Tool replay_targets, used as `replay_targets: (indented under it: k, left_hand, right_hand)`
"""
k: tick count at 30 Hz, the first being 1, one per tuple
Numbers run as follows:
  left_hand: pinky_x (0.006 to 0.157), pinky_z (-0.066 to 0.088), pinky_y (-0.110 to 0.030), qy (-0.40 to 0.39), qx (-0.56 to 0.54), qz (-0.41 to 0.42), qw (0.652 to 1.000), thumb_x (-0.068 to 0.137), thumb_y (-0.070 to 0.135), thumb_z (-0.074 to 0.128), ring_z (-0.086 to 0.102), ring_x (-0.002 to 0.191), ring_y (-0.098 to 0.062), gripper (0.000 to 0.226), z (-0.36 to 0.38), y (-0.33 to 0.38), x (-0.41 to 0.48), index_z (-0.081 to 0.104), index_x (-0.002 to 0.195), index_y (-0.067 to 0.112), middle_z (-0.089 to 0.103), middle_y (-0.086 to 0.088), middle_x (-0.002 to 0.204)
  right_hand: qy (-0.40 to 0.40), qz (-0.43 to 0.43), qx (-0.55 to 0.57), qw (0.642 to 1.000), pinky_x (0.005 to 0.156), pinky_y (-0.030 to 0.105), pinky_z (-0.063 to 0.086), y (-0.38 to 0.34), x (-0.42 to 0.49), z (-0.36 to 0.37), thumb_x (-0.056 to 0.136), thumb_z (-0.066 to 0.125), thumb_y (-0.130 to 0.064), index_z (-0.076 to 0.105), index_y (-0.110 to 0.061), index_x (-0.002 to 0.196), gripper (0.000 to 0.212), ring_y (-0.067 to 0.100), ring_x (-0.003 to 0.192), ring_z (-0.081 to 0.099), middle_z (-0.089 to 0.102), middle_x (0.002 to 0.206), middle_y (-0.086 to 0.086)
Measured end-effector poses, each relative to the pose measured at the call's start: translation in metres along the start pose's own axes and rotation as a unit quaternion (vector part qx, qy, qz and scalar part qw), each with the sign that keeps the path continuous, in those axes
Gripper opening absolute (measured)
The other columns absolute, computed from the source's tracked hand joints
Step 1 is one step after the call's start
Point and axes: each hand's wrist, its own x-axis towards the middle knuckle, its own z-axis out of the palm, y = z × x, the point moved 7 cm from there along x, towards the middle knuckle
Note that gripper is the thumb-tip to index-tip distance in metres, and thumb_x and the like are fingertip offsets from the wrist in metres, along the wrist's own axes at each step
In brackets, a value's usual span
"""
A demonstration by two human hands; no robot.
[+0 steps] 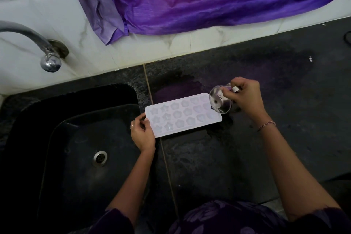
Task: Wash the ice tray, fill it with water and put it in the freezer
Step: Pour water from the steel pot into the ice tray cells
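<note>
Left hand (142,133) grips tray (183,115), right (245,95) tilts cup (220,101)

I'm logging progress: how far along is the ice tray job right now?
Washing seems over: the ice tray lies on the wet counter beside the sink. Filling is in hand: the right hand tips a cup over its right end while the left hand holds the other. Freezing remains.
</note>
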Motion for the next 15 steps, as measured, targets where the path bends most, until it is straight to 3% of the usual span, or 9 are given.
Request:
replay_targets:
  k: [3, 8, 11, 15]
  left_hand:
    - [0.079, 0.046, -0.032, 0.013, 0.002, -0.005, 1.000, 0.086, 0.010, 0.057, 0.054, 0.085, -0.019, 0.020, -0.003, 0.002, 0.001, 0.067, 0.103, 0.014, 0.051, 0.001, 0.092]
    - [0.080, 0.046, -0.031, 0.048, -0.007, -0.016, 0.999, 0.086, 0.009, 0.056, 0.056, 0.085, -0.018, 0.021, -0.007, 0.009, 0.001, 0.066, 0.104, 0.013, 0.058, -0.003, 0.099]
    - [0.079, 0.046, -0.029, 0.063, -0.040, -0.017, 0.997, 0.088, 0.008, 0.055, 0.056, 0.082, -0.016, 0.022, -0.007, 0.021, 0.000, 0.067, 0.105, 0.013, 0.056, 0.002, 0.097]
    - [0.084, 0.047, -0.025, 0.038, -0.116, -0.054, 0.991, 0.092, 0.007, 0.051, 0.058, 0.091, -0.010, 0.022, 0.006, 0.029, -0.007, 0.068, 0.101, 0.019, 0.062, 0.000, 0.109]
  right_hand:
    - [0.022, 0.042, 0.054, 0.997, 0.048, 0.015, 0.022, 0.002, -0.001, -0.003, 0.076, 0.073, -0.004, 0.033, -0.010, 0.054, 0.047, 0.005, 0.050, 0.028, 0.025, 0.051, -0.003]
    - [0.036, 0.092, 0.139, 0.985, 0.047, 0.007, 0.026, -0.004, -0.002, 0.007, 0.079, 0.069, 0.001, 0.030, -0.015, 0.054, 0.049, -0.006, 0.044, 0.041, 0.022, 0.052, -0.001]
    - [0.033, 0.109, 0.185, 0.976, 0.049, 0.011, 0.028, -0.011, -0.001, 0.020, 0.080, 0.070, -0.003, 0.028, -0.019, 0.053, 0.053, 0.000, 0.049, 0.030, 0.023, 0.053, 0.001]
    - [0.029, 0.131, 0.258, 0.957, 0.053, 0.024, 0.027, -0.023, -0.001, 0.046, 0.080, 0.070, -0.005, 0.030, -0.016, 0.053, 0.049, 0.015, 0.056, 0.028, 0.026, 0.054, 0.006]
